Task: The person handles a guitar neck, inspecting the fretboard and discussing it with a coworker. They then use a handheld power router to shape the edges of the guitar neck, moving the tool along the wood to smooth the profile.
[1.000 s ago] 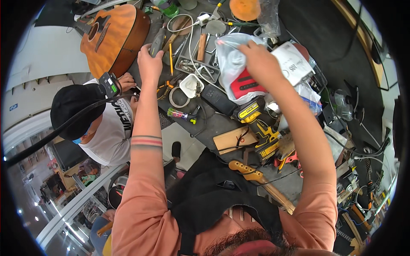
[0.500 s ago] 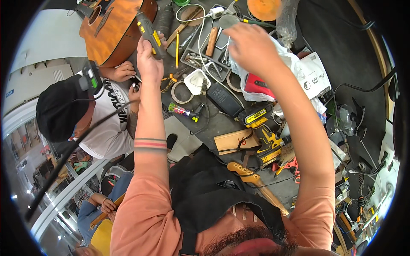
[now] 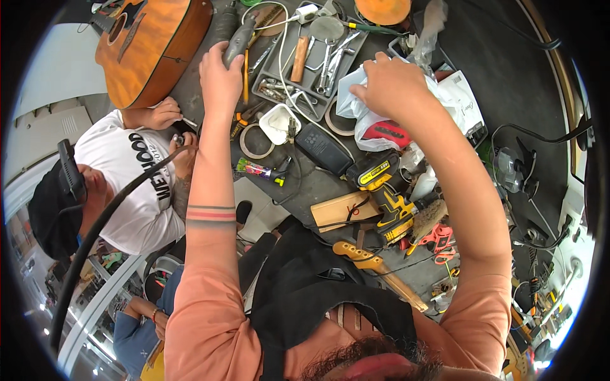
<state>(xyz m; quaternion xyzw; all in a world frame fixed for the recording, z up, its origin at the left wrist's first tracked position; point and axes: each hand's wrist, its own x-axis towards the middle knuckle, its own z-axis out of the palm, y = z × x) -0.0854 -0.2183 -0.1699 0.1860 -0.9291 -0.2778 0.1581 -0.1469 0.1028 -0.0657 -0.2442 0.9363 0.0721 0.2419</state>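
Note:
My left hand (image 3: 220, 82) is closed around a grey rotary tool (image 3: 239, 46) at the far side of the bench, with a dark cylinder (image 3: 223, 24) just beyond. My right hand (image 3: 395, 86) grips a white plastic bag (image 3: 375, 120) with its fingers curled over the top. A red and black object (image 3: 387, 132) shows through the bag's near side. Between my hands lies a grey tray (image 3: 346, 66) holding spanners, sockets and a wooden handle (image 3: 299, 58). A white square dish (image 3: 278, 124) and a tape roll (image 3: 257, 141) sit nearer me.
Nearer still are a black power adapter (image 3: 324, 148), a yellow cordless drill (image 3: 395, 213), a wooden block (image 3: 343, 213) and a guitar neck (image 3: 381, 270). At the left, a co-worker in a white shirt (image 3: 130, 174) sits beside an acoustic guitar (image 3: 149, 57). A white cable (image 3: 283, 57) crosses the tray.
My left hand has tilted the rotary tool and its yellow side no longer shows. My right hand has come down from above the tray onto the bag. The co-worker's head has shifted left and nearer.

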